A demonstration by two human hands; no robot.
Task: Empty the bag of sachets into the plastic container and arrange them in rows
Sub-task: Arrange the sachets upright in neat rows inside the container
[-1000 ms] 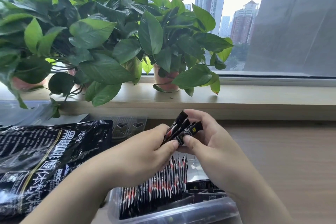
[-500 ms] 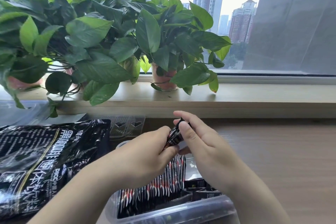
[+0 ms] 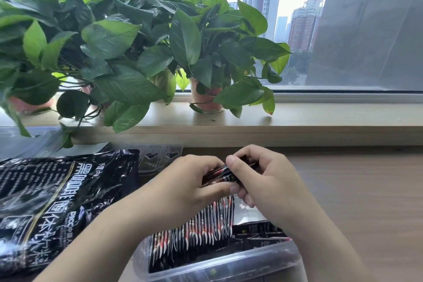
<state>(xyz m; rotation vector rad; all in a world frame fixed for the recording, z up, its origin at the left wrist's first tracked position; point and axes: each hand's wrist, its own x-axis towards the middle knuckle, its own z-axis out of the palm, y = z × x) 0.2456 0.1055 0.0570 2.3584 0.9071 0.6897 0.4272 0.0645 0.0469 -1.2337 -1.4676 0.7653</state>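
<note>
Now | left hand [image 3: 183,188], right hand [image 3: 272,188]: grip closed round sachet bundle [image 3: 219,174] | over container [image 3: 229,269] | bag [image 3: 57,201] beside | plants [image 3: 137,52] behind

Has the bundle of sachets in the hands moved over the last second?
Yes. The bundle of sachets has dropped: its tips earlier poked above the windowsill front edge, and now sit below it, nearer the container.
</note>
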